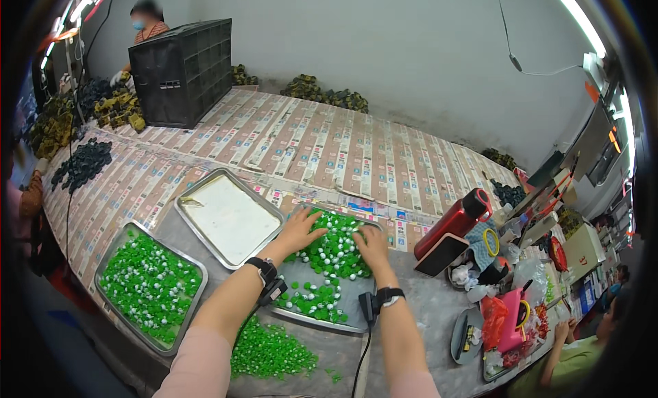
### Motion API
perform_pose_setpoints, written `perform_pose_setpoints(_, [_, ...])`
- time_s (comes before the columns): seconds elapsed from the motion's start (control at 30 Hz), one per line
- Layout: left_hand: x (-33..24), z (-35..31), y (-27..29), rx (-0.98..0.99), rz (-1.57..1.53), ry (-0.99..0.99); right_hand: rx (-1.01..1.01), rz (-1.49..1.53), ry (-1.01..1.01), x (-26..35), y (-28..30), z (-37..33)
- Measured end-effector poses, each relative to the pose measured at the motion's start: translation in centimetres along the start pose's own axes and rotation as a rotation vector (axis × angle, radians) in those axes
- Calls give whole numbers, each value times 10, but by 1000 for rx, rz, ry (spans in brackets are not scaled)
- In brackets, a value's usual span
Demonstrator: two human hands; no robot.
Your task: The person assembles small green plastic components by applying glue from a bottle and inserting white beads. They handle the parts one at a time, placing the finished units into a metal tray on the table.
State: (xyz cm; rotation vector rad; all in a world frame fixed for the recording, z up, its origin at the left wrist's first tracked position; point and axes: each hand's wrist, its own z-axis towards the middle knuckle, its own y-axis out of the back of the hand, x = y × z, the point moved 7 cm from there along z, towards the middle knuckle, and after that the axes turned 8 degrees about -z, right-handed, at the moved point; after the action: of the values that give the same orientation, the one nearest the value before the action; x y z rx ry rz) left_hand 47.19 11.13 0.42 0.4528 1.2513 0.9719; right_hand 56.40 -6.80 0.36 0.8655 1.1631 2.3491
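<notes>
Both my hands reach into a metal tray [351, 293] holding many small green pieces [336, 250] with white round parts among them. At the heap's left side lies my left hand [299, 231], fingers spread and touching the pieces. My right hand [372, 247] rests at the heap's right edge, fingers apart and partly bent. Neither hand visibly grips a piece. Closer to me, a loose pile of similar green and white pieces [271, 350] lies on the table, partly hidden by my left forearm. A second metal tray [199, 288] of such pieces [147, 285] stands at the left.
A white-bottomed tray [229, 216] sits beyond my left forearm. On the right stand a red bottle [452, 223], a dark phone-like slab [442, 254] and a pink container [510, 319]. A black crate [181, 72] is at the back left. Other people are at the table's sides.
</notes>
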Motion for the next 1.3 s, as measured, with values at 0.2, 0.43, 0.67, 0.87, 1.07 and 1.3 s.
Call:
perform_pose_setpoints(0.2, [-17,-1,-5,74,-103,-95,112,168,41,41,23,-43])
perform_pose_setpoints(0.43, [-33,-40,3,449,-299,-16,625,470,-95,73,70,-50])
perform_pose_setpoints(0.67, [0,36,17,33,-195,-147,309,345,-127,15,5,58])
perform_pose_setpoints(0.87, [3,25,-22,-5,183,-273,441,-62,-99,17,-37,32])
perform_pose_setpoints(1.07, [-25,-4,-30,319,-87,-307,445,169,37,34,-30,-8])
perform_pose_setpoints(1.3, [-43,-39,-10,618,-184,-216,774,422,-199,58,35,-16])
